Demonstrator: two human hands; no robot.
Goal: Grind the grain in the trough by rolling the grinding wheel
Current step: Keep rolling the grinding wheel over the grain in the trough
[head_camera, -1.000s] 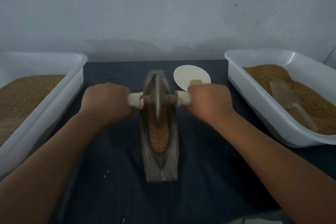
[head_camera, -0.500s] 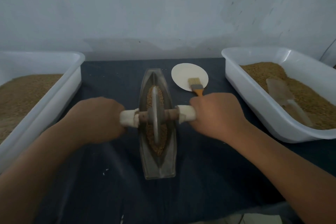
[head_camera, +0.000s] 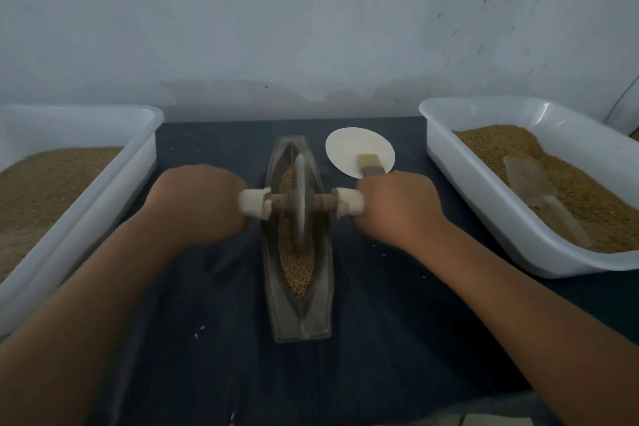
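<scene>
A table (head_camera: 397,349) draped in dark cloth carries a narrow trough (head_camera: 323,316) at its centre, the left tub (head_camera: 103,194) and right tub (head_camera: 484,207) at its sides, and a small round plate (head_camera: 345,149) just right of the trough's far end.

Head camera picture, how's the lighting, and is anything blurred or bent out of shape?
Head view: dim, flat, bluish light with no glare. The left hand is motion-smeared and the grinding wheel looks soft, while the grain in the trough reads fairly clearly. Wide-angle distortion splays the left tub and right tub outward.
</scene>
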